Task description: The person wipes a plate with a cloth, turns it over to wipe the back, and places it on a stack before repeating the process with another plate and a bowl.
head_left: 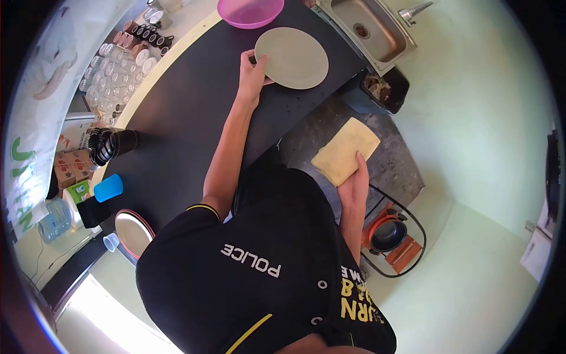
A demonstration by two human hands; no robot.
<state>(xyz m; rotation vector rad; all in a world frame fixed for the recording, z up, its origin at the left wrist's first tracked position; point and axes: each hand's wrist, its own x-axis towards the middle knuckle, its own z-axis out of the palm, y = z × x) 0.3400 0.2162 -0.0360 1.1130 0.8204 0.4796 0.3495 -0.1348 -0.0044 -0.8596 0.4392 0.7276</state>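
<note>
My left hand [252,76] grips the left edge of a round grey-beige plate [293,58], thumb on its upper face and fingers beneath. The plate is over the dark countertop [194,100], close below a pink bowl [250,13]. Away from the counter, above the floor, my right hand [355,177] holds a folded yellow cloth [346,150] with the thumb on top. The fingers under the cloth are hidden.
A steel sink [383,44] with a tap [415,12] is at the back right, a black bin [394,97] below it. Glasses [115,76] crowd the left ledge. A blue cup [109,187] and stacked plates [132,233] are nearer. A pot [388,235] sits at my right.
</note>
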